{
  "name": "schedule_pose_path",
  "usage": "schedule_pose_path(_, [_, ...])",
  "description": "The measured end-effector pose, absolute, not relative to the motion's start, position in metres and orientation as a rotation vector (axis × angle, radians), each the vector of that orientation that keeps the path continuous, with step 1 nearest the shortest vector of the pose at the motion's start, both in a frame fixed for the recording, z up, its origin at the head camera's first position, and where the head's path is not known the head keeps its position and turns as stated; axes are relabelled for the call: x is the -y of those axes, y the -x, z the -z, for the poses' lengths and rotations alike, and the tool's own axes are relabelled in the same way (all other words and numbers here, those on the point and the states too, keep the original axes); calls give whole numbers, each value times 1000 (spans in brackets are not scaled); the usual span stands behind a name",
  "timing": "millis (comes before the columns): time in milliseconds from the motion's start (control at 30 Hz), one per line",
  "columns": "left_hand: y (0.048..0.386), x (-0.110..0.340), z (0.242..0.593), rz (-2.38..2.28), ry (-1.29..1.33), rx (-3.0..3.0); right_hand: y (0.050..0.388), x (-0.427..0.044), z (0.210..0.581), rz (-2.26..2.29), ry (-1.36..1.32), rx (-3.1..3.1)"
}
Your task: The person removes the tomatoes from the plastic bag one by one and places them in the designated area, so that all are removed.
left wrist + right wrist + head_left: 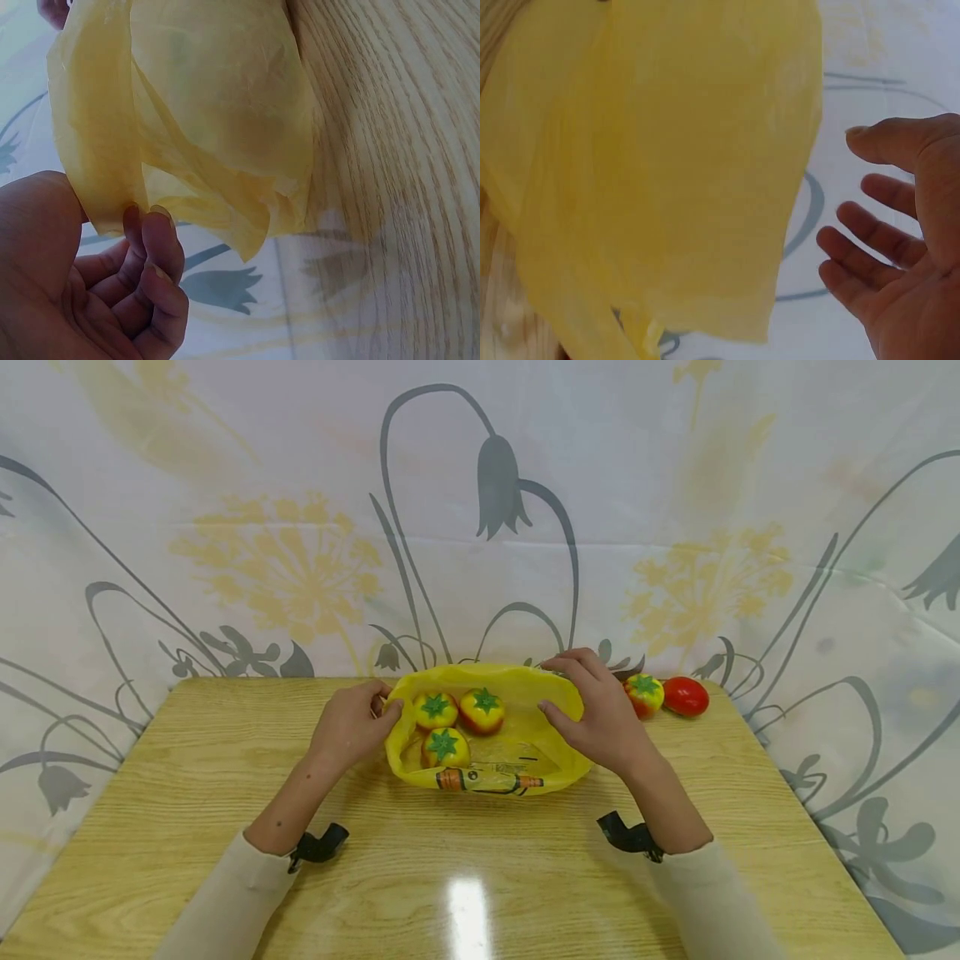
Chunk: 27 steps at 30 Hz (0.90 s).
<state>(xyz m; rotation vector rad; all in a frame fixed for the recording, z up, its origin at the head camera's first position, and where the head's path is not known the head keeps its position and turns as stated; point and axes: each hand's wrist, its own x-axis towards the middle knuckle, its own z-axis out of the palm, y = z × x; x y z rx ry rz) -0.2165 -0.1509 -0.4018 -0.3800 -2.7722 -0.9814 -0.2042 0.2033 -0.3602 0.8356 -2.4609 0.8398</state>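
A yellow plastic bag (487, 781) stands on the table with its mouth open upward. Three yellow-and-red toy fruits with green star-shaped leaf tops lie in its left part, one of them a front fruit (444, 747). My left hand (348, 722) pinches the bag's left rim between thumb and fingers; the left wrist view shows this hand (112, 277) beside the thin plastic. Over the bag's right rim hovers my right hand (600, 714), thumb and fingers spread. In the right wrist view that hand (900, 232) appears apart from the plastic, holding nothing.
Behind my right hand, another yellow-and-red toy fruit (645, 695) sits beside a smooth red one (686, 697) near the table's back edge. The wooden table (405, 877) meets a flower-patterned cloth (480, 577) at the back. Black wrist mounts (321, 843) project from both sleeves.
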Motion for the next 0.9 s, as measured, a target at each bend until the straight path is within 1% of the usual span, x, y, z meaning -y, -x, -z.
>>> schedule_pose_path(500, [216,150,402,985,381,2788,195,-156,369,-763,-1055,2607])
schedule_pose_path(900, [216,149,400,978,373,2791,201,-126,378,-759,-1166,2744])
